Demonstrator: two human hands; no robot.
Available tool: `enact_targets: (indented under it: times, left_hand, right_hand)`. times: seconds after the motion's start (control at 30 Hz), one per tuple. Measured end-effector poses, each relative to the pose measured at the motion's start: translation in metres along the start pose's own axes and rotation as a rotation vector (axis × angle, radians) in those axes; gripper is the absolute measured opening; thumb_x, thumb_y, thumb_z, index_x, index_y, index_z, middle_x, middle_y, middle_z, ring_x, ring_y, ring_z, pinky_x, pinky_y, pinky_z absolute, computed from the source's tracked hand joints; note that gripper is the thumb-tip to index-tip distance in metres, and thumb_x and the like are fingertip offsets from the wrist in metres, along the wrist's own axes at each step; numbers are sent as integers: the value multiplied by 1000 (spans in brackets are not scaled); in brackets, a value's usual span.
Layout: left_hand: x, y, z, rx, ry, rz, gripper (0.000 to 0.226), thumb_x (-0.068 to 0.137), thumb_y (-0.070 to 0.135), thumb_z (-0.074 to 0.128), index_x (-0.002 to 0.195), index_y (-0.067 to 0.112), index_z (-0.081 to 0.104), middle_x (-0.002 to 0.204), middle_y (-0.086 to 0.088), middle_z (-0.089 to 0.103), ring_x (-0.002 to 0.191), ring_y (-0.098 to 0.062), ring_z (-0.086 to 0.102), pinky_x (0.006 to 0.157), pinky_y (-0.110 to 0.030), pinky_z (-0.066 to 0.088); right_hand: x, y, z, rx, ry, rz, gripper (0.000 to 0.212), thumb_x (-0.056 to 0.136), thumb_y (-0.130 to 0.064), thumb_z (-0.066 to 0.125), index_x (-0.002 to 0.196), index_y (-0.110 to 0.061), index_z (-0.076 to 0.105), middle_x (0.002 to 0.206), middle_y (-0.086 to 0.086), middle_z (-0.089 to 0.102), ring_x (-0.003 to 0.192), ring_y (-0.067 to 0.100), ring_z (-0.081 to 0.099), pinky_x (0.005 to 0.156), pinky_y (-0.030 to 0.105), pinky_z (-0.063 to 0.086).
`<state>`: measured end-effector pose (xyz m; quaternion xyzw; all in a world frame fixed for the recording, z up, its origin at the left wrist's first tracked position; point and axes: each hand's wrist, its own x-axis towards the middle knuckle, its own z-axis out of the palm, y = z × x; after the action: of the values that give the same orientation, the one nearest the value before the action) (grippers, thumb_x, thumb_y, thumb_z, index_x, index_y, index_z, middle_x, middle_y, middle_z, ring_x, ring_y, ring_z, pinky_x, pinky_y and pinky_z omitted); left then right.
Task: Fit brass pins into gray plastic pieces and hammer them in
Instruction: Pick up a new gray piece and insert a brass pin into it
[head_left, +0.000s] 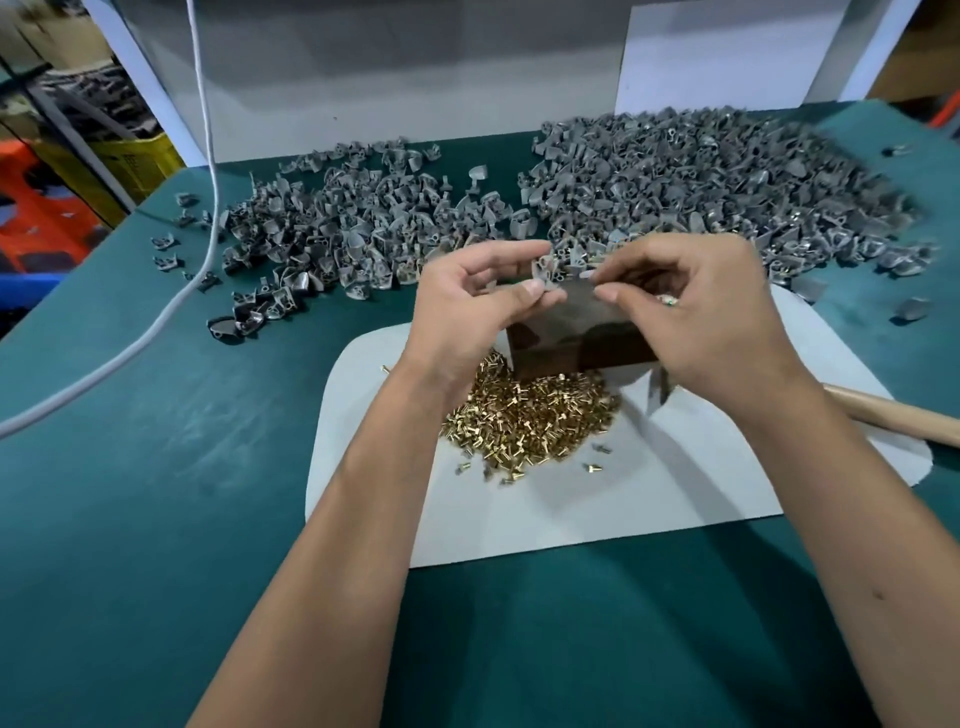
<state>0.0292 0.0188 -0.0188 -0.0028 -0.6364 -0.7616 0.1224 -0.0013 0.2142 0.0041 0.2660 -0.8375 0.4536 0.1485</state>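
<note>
Gray plastic piece (551, 266) between both hands (485, 301)

a white cable (205, 156) is trailing down across the left side of the green table (156, 467). a white paper sheet (597, 493) is lying at the table's middle. white panels (363, 67) are standing along the far edge; yellow and orange crates (78, 182) are sitting beyond the left edge.

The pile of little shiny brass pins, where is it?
In the head view, the pile of brass pins lies on the white sheet, between the person's forearms, just in front of the dark block.
</note>
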Motion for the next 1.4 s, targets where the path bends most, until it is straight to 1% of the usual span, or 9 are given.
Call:
enact_targets:
  times: [0.2, 0.3, 0.4, 0.7, 0.8, 0.97, 1.13, 1.27, 1.4]
  left_hand:
    - [-5, 0, 5, 12, -107, -23, 36, 82, -18, 70, 114, -2, 72, 90, -5, 75, 93, -35, 74, 92, -41, 61]
    - [-6, 1, 6, 31, -124, -14, 37, 82, -17, 70, 117, -3, 70, 95, -14, 75, 92, -34, 74, 89, -38, 62]
    - [-6, 1, 9, 46, -142, -4, 38, 82, -19, 69, 118, -7, 68, 101, -24, 73, 90, -31, 73, 85, -34, 63]
    - [-7, -1, 12, 49, -136, 9, 40, 80, -22, 69, 116, -4, 69, 87, -12, 74, 83, -23, 73, 81, -32, 63]
    - [-7, -1, 14, 57, -115, 15, 41, 78, -22, 70, 115, -4, 69, 91, -20, 70, 82, -25, 72, 80, -32, 63]
    - [-8, -2, 17, 70, -75, 14, 38, 77, -23, 72, 111, -7, 70, 86, -19, 71, 78, -24, 73, 77, -31, 64]
    - [-8, -4, 19, 73, -59, 11, 38, 77, -24, 71, 109, -4, 71, 86, -17, 71, 77, -20, 73, 77, -30, 63]
    - [-7, -4, 17, 23, -61, 1, 36, 79, -21, 72, 110, -3, 72, 88, -17, 70, 80, -22, 73, 80, -32, 63]
    - [-6, -4, 12, -56, -109, -43, 33, 81, -19, 70, 109, -2, 72, 87, -10, 76, 82, -26, 76, 82, -32, 63]
  right_hand:
    - [-7, 4, 4, 35, 48, -62, 13, 85, -8, 76, 93, -19, 76, 86, -11, 74, 84, 8, 70, 81, 33, 58]
    - [-8, 2, 6, 81, 52, -70, 23, 82, -6, 79, 97, -12, 62, 83, -10, 74, 83, 6, 72, 76, 30, 60]
    - [-8, 2, 9, 50, 73, -98, 31, 80, -4, 80, 99, -12, 56, 81, -12, 74, 83, 0, 71, 76, 19, 57]
    - [-8, 4, 14, 11, 104, -126, 33, 78, -1, 79, 96, -14, 55, 78, -9, 73, 81, -1, 69, 69, 8, 49]
    - [-10, 3, 17, 4, 119, -109, 35, 79, 1, 78, 96, -17, 52, 79, -8, 69, 80, 1, 69, 68, 10, 51]
    - [-11, -2, 22, -42, 136, -92, 40, 80, 4, 74, 94, -23, 48, 79, -5, 64, 76, 5, 65, 65, 18, 52]
    - [-12, -3, 25, -87, 121, -92, 33, 80, 5, 73, 92, -19, 53, 79, -2, 65, 73, 13, 64, 68, 31, 54]
    - [-11, -2, 23, -51, 134, -146, 27, 83, 3, 73, 94, -15, 57, 82, -2, 67, 78, 10, 65, 72, 19, 52]
    - [-12, 4, 17, -11, 117, -155, 23, 84, 2, 75, 102, -10, 66, 89, -2, 72, 88, 4, 70, 78, 19, 56]
